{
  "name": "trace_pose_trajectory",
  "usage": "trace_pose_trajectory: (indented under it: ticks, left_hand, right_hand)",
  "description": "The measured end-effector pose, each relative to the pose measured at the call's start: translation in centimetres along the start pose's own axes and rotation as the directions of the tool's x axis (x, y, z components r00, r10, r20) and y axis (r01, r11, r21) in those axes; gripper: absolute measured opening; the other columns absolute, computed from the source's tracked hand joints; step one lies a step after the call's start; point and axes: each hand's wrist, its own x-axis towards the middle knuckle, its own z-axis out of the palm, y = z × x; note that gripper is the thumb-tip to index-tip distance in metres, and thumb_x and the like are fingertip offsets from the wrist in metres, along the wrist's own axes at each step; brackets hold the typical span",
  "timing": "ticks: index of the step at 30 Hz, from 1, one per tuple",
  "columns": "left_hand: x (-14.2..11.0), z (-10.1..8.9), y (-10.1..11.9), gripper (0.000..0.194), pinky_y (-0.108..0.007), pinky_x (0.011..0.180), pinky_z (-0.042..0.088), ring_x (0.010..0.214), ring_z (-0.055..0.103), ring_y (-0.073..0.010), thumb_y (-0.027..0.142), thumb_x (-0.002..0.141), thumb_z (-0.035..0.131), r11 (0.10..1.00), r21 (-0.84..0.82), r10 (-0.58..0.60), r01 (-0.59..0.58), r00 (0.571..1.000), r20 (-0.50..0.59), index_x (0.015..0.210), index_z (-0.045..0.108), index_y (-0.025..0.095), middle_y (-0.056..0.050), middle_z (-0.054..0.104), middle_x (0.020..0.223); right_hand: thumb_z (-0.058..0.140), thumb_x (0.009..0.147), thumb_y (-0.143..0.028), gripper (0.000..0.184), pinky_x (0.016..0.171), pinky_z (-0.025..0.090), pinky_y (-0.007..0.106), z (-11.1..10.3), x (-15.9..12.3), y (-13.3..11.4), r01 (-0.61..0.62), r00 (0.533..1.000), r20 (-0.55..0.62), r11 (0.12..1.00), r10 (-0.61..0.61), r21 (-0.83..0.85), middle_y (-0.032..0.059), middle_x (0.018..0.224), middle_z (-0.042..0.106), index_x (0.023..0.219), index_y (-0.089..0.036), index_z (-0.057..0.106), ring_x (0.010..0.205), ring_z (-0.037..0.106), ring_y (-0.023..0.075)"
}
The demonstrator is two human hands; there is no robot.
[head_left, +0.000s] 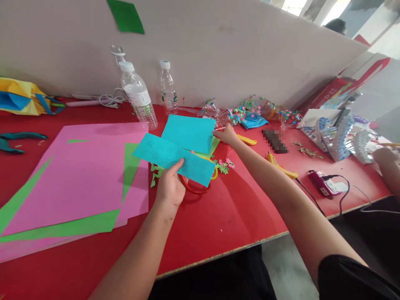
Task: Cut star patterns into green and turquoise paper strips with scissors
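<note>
A narrow blue paper strip [156, 151] with faint drawn outlines is pinched in my left hand [171, 185], thumb on top. Beneath the strip, scissors with red and yellow handles [197, 191] show in part; whether my left hand touches them I cannot tell. My right hand [228, 135] reaches out to the right edge of a larger blue sheet [187, 131], its fingers closed. A thin reddish stick [219, 128] shows at those fingertips, too small to name. Green paper lies partly under the blue sheet. Small pink and green paper stars [224, 166] are scattered beside the strip.
Pink sheets [93, 175] with green pieces cover the left of the red table [218, 221]. Plastic bottles [139, 98] stand along the wall. At right lie a yellow cutter [246, 140], a glue gun [283, 167] and a pink power socket [325, 183]. Another person's hand [386, 160] is at far right.
</note>
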Motion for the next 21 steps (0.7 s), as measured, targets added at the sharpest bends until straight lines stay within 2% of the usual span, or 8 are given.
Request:
trace_pose_trajectory:
  ticks: [3,7,10,13,15,17,21]
  left_hand:
    - [0.1,-0.1,0.8,0.036,-0.037,0.098,0.056,0.109,0.071,-0.0250,0.018,0.074,0.073,1.000,-0.008,0.010,-0.009,1.000,0.029,0.110,0.071,0.019,-0.008,0.078,0.105]
    - [0.2,-0.2,2.3,0.035,-0.039,0.103,0.054,0.116,0.068,-0.0254,0.017,0.080,0.067,0.995,-0.047,0.086,-0.087,0.996,-0.027,0.114,0.069,0.018,-0.008,0.077,0.109]
    - [0.4,-0.3,2.9,0.031,-0.039,0.103,0.053,0.118,0.067,-0.0251,0.015,0.083,0.061,0.990,-0.087,0.106,-0.115,0.990,-0.095,0.112,0.070,0.017,-0.009,0.078,0.107]
    - [0.4,-0.3,2.8,0.032,-0.039,0.104,0.053,0.119,0.067,-0.0253,0.014,0.083,0.060,0.991,-0.089,0.088,-0.098,0.990,-0.109,0.114,0.069,0.017,-0.009,0.078,0.108]
    - [0.4,-0.3,2.5,0.035,-0.040,0.104,0.053,0.119,0.066,-0.0261,0.015,0.082,0.062,0.993,-0.075,0.086,-0.094,0.992,-0.097,0.117,0.067,0.017,-0.009,0.077,0.110]
    - [0.3,-0.3,2.2,0.040,-0.041,0.104,0.052,0.119,0.066,-0.0267,0.017,0.080,0.065,0.993,-0.051,0.098,-0.102,0.993,-0.072,0.120,0.066,0.016,-0.010,0.077,0.111]
    - [0.3,-0.7,2.0,0.045,-0.042,0.106,0.051,0.122,0.064,-0.0279,0.020,0.079,0.069,0.995,-0.012,0.104,-0.104,0.994,-0.033,0.123,0.064,0.017,-0.011,0.076,0.113]
  right_hand:
    - [0.081,0.063,-0.043,0.056,0.110,0.035,0.058,0.2,-0.5,0.9,0.037,0.999,0.021,0.992,-0.035,-0.121,0.0239,0.131,0.057,0.106,-0.017,0.054,0.129,0.048,0.0412]
    - [0.081,0.063,-0.051,0.064,0.109,0.032,0.062,1.2,-0.6,1.0,0.085,0.996,0.032,0.978,-0.080,-0.189,0.0208,0.135,0.058,0.112,-0.020,0.054,0.132,0.046,0.0427]
    - [0.079,0.067,-0.042,0.066,0.103,0.041,0.061,2.5,-0.2,0.5,0.088,0.996,-0.006,0.989,-0.089,-0.115,0.0195,0.131,0.062,0.121,-0.020,0.050,0.124,0.054,0.0400]
    - [0.068,0.073,-0.025,0.053,0.088,0.054,0.049,3.1,0.6,-0.4,0.094,0.996,0.004,0.995,-0.094,-0.024,0.0141,0.114,0.070,0.123,-0.018,0.051,0.102,0.067,0.0308]
    - [0.058,0.077,-0.017,0.045,0.086,0.055,0.041,2.6,1.3,-1.2,0.136,0.990,-0.023,0.991,-0.136,0.006,0.0107,0.113,0.070,0.121,-0.019,0.053,0.100,0.067,0.0253]
    - [0.050,0.080,-0.014,0.045,0.089,0.054,0.037,1.3,2.0,-1.9,0.181,0.981,-0.079,0.983,-0.179,0.025,0.0089,0.119,0.067,0.124,-0.021,0.052,0.107,0.065,0.0220]
    - [0.045,0.082,-0.012,0.051,0.087,0.054,0.046,-2.0,2.8,-2.3,0.176,0.972,-0.161,0.984,-0.174,-0.001,0.0134,0.120,0.064,0.132,-0.020,0.049,0.108,0.063,0.0272]
